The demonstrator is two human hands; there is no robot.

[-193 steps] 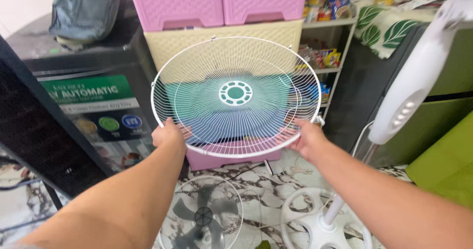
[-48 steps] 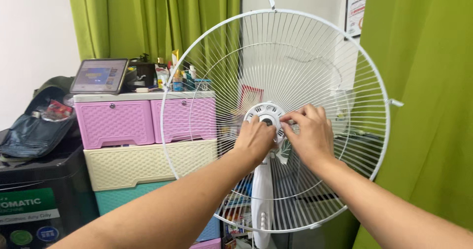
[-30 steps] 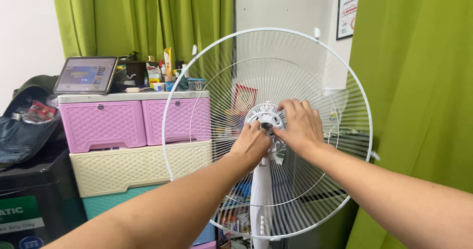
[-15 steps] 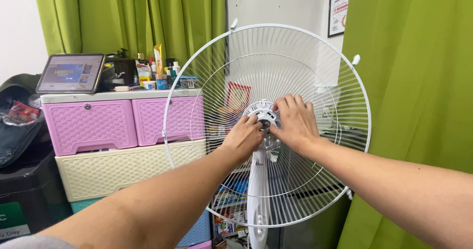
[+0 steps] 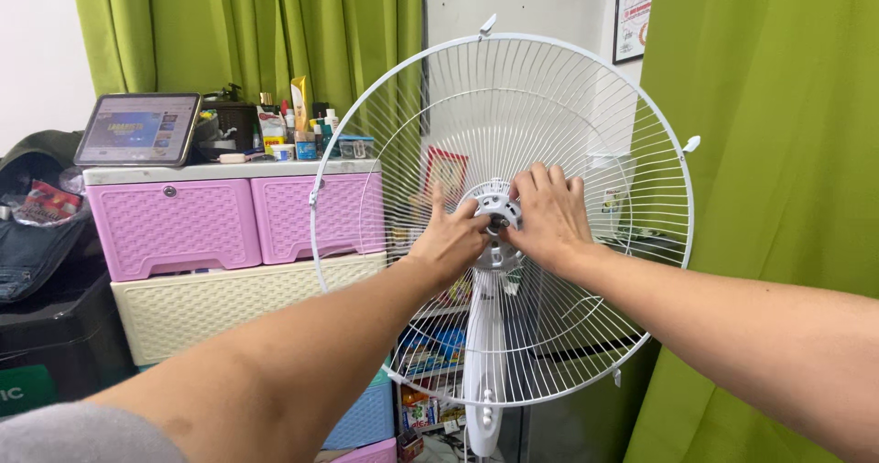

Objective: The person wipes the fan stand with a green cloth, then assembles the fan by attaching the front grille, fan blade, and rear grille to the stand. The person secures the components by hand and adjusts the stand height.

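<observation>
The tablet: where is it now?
In the head view, the tablet leans at the left, atop the pink drawers, left of the fan guard.

Green curtains hang behind a stack of plastic drawers, pink on top and cream below. On top of the drawers a tablet leans with its screen lit, beside a crowd of small bottles and jars. A dark bag slumps at the far left. Another green curtain fills the right side, with a framed paper on the white wall beside it.
</observation>
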